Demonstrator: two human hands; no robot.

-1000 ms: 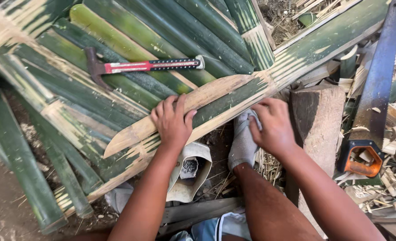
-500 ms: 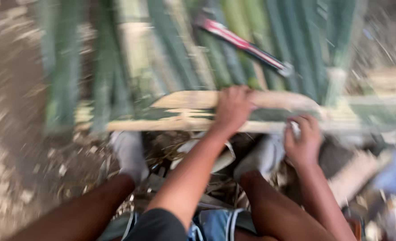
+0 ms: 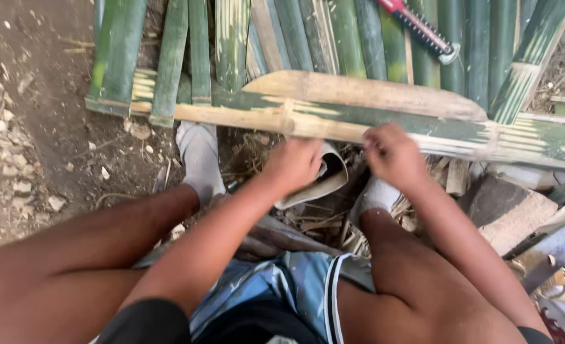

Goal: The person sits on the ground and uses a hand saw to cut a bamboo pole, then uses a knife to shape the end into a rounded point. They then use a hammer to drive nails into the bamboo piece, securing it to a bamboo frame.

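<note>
Head view looks down on a long split bamboo strip (image 3: 333,121) lying crosswise through the middle of the frame, over a row of green bamboo slats (image 3: 308,38) at the top. Left hand (image 3: 293,164) is curled in a fist just under the strip's near edge, right hand (image 3: 394,155) likewise beside it; blur hides whether either is clamped on the strip, so I cannot tell. A pale curled sheet (image 3: 324,181), perhaps a scrap of bark, sits under the left hand. At upper right lies a red-handled saw (image 3: 416,24). No containers or labels show.
</note>
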